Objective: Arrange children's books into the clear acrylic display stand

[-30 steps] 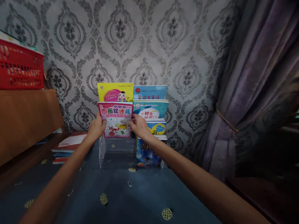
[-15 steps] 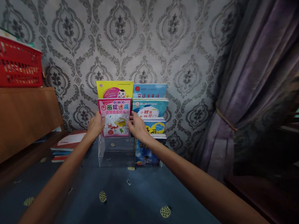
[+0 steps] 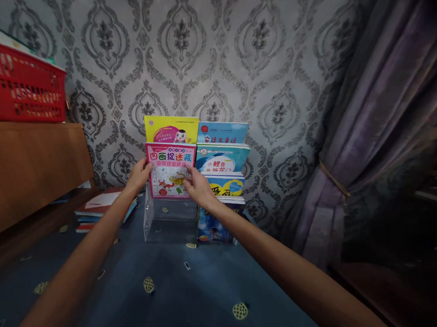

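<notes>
A pink picture book (image 3: 172,183) stands upright in the left column of a clear acrylic book stand (image 3: 166,221), in front of a yellow book (image 3: 157,125). My left hand (image 3: 139,175) is closed on the pink book's left edge. My right hand (image 3: 200,187) rests at the right part of its cover, thumb and finger apart on the front. In the right column stand a light blue book (image 3: 222,132), a teal book (image 3: 223,158), a yellow-and-blue book (image 3: 232,186) and a dark blue book (image 3: 215,228), the lower ones partly hidden by my right hand and wrist.
Several books lie stacked (image 3: 98,203) on the dark blue patterned tablecloth (image 3: 182,304) at the left. A red basket (image 3: 21,84) sits on a wooden cabinet (image 3: 37,169). Behind is a patterned wall (image 3: 226,44); a tied curtain (image 3: 336,156) hangs at the right.
My right hand has slid from the pink book's right edge onto the front of its cover. My left hand stays at the left edge. The view has shifted slightly.
</notes>
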Demonstrator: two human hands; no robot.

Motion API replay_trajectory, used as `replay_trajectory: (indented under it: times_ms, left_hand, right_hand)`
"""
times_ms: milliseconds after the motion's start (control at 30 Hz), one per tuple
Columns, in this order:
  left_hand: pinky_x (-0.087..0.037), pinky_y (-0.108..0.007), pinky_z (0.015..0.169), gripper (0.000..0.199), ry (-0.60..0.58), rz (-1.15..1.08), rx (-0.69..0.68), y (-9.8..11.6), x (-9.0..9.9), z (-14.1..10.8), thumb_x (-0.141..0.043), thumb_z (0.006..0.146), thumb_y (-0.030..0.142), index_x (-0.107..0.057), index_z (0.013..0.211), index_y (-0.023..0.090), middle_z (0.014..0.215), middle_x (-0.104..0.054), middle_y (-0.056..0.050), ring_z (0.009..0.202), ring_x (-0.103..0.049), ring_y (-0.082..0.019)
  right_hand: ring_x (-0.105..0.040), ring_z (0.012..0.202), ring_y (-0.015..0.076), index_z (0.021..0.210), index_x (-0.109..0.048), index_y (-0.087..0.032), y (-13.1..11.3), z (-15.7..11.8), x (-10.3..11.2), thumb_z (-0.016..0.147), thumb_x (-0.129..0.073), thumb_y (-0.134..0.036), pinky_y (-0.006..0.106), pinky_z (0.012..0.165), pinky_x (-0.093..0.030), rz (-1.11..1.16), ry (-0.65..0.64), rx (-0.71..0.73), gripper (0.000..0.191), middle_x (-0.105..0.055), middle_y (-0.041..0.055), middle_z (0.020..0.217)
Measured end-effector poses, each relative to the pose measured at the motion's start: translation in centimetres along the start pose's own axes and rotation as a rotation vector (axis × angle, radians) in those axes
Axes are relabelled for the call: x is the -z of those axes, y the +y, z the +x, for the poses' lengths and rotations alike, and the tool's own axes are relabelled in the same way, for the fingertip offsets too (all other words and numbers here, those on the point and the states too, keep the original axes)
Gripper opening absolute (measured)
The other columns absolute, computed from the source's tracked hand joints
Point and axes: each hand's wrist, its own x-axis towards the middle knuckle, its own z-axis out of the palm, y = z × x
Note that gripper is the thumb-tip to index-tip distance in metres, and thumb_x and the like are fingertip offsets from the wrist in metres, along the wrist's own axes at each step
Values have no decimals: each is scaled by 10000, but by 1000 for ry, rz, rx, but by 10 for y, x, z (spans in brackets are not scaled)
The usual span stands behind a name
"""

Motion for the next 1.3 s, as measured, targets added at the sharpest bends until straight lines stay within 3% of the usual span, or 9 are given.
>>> replay_trajectory:
  times_ms: [233, 367, 500, 667, 800, 967, 1300]
  left_hand:
    - [-519, -267, 588, 224, 28, -114, 62, -1, -12, 4, -440, 856, 345, -582, 914, 182, 795, -600, -21, 695, -570, -164]
    - [-482, -239, 563, 188, 48, -65, 78, 0, -14, 6, -421, 876, 324, -556, 872, 193, 704, -548, 13, 623, -545, -148]
    - [-492, -274, 607, 212, 63, 38, 89, 2, -14, 4, -403, 911, 319, -572, 890, 194, 730, -601, -5, 615, -578, -166]
    - [-525, -357, 804, 242, 107, 201, 90, 9, -16, -4, -398, 950, 297, -601, 1017, 182, 930, -707, -94, 852, -683, -252]
    - [-500, -409, 918, 262, 120, 304, 82, 15, -17, -12, -388, 970, 277, -593, 1091, 167, 1071, -716, -164, 1063, -677, -319]
    - [-495, -402, 936, 274, 103, 384, 77, 16, -18, -18, -350, 998, 275, -577, 1121, 184, 1078, -720, -152, 1099, -675, -313]
    - [-490, -376, 926, 228, 62, 472, 89, 8, -22, -26, -376, 992, 223, -578, 1085, 174, 1073, -723, -160, 1061, -691, -288]
  right_hand:
    - [-704, 1143, 250, 1447, -465, -118, -1, -2, -2, 901, -490, -119, 422, 956, -597, 51, -16, -34, 546, -615, 193, 1380]
    - [-711, 1127, 255, 1443, -475, -122, 2, -1, -4, 905, -494, -138, 412, 935, -609, 46, -18, -34, 539, -596, 198, 1412]
    - [-706, 1140, 257, 1438, -472, -125, 7, 1, -5, 901, -498, -147, 427, 947, -601, 41, -17, -31, 538, -596, 197, 1417]
    - [-724, 1091, 248, 1434, -476, -128, 8, 1, -6, 884, -511, -132, 430, 985, -577, 30, -36, -35, 551, -654, 181, 1350]
    - [-724, 1100, 245, 1441, -475, -126, 7, 0, -6, 888, -504, -132, 412, 963, -592, 37, -34, -53, 554, -643, 184, 1371]
    - [-722, 1105, 265, 1430, -491, -93, 8, 0, -8, 889, -502, -132, 447, 955, -599, 52, -27, -65, 543, -618, 224, 1400]
    - [-736, 1047, 235, 1428, -503, -152, 18, 0, -12, 885, -524, -144, 426, 934, -607, 72, -22, -40, 543, -627, 183, 1398]
